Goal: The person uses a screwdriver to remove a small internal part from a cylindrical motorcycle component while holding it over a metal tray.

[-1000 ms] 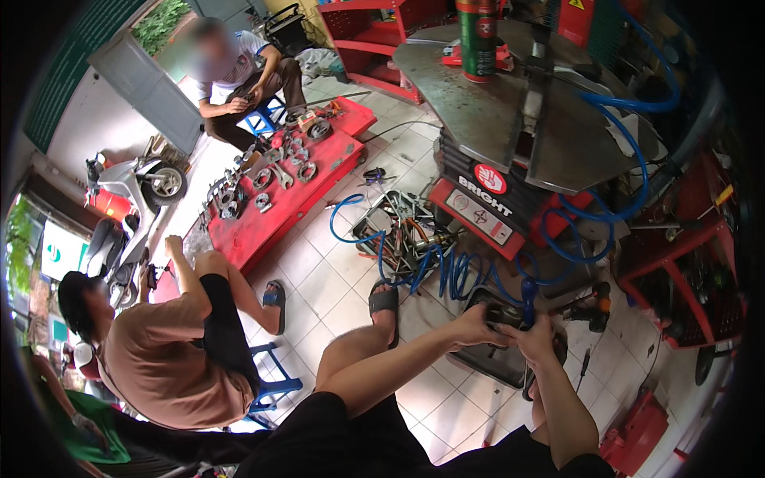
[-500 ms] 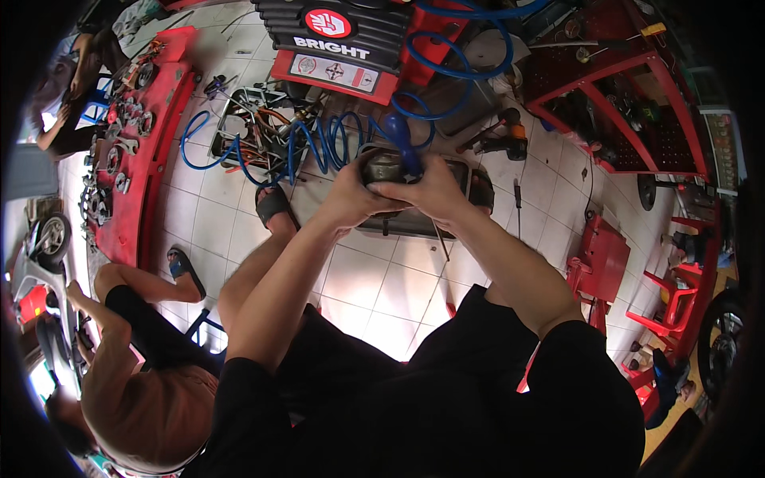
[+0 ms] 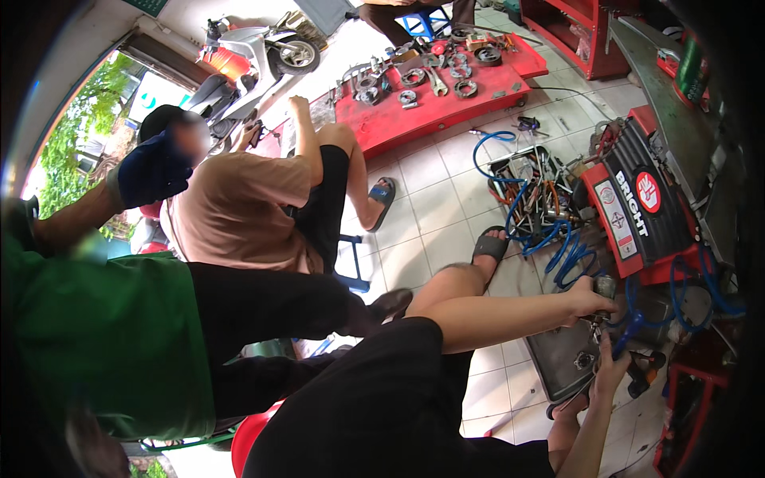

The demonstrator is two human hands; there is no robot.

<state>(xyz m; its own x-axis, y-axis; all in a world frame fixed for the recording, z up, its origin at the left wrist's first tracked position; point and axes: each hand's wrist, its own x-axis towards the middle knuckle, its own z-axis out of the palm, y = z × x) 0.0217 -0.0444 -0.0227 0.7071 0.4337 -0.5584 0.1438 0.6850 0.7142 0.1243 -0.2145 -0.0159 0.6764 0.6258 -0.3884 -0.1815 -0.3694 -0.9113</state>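
Observation:
My left hand (image 3: 591,301) is closed around a dull metal cylindrical part (image 3: 606,288). Just below it, my right hand (image 3: 612,368) grips a blue air gun (image 3: 629,330), its thumb pointing up toward the part. Both hands are above a dark tray (image 3: 550,350) on the tiled floor, in which small metal parts (image 3: 584,360) lie. Behind the hands runs a coiled blue air hose (image 3: 570,259). My fingers partly hide the metal part and the gun, so their contact is hard to make out.
A toolbox (image 3: 530,191) full of hand tools and a red-and-black cabinet (image 3: 637,191) stand beyond the tray. A power drill (image 3: 644,373) lies near my right hand. To the left, one person (image 3: 247,207) sits and another in green (image 3: 111,342) is close. Metal parts cover a red bench (image 3: 438,119).
My view has swung left, so the hands now appear at the lower right and a person in green is in view. The hands, both on the metal part before, are now farther apart.

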